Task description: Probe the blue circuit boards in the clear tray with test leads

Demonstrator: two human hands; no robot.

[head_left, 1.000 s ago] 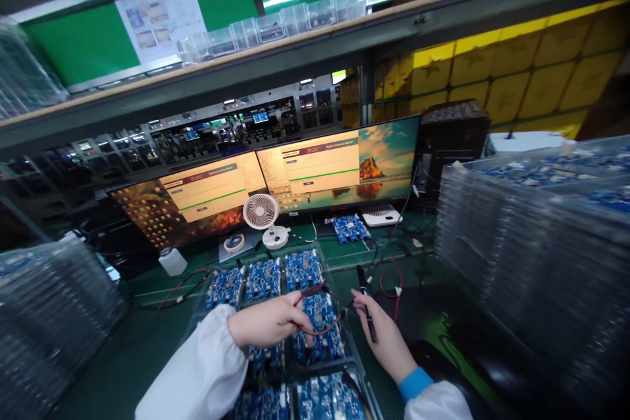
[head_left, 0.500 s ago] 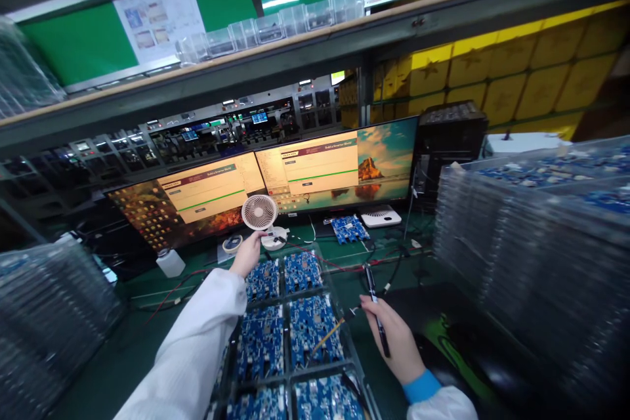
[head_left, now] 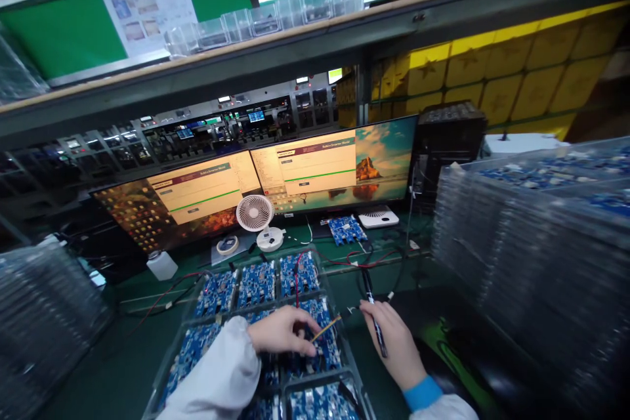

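My left hand (head_left: 285,331) is over the middle of the tray, its thumb and fingers curled around the end of a red wire (head_left: 297,282). What else lies between the fingers is hidden. My right hand (head_left: 394,338) holds a black pen (head_left: 375,321) at a slant, just right of the tray. A thin yellow strip (head_left: 327,328) reaches from near the right fingertips toward the left fingertips, above a blue circuit board. The clear tray (head_left: 352,357) has several compartments with blue circuit boards (head_left: 258,281) in them.
Behind the tray stand a small white fan (head_left: 254,213), a tape roll (head_left: 227,246), a white bottle (head_left: 162,265), another circuit board (head_left: 347,230) and two monitors (head_left: 315,167). Tall stacks of clear trays (head_left: 472,230) flank me. Loose wires cross the green mat.
My left hand has come back from beside the fan to the middle of the tray, and the red wire now runs across the tray to it. My right hand has barely moved.
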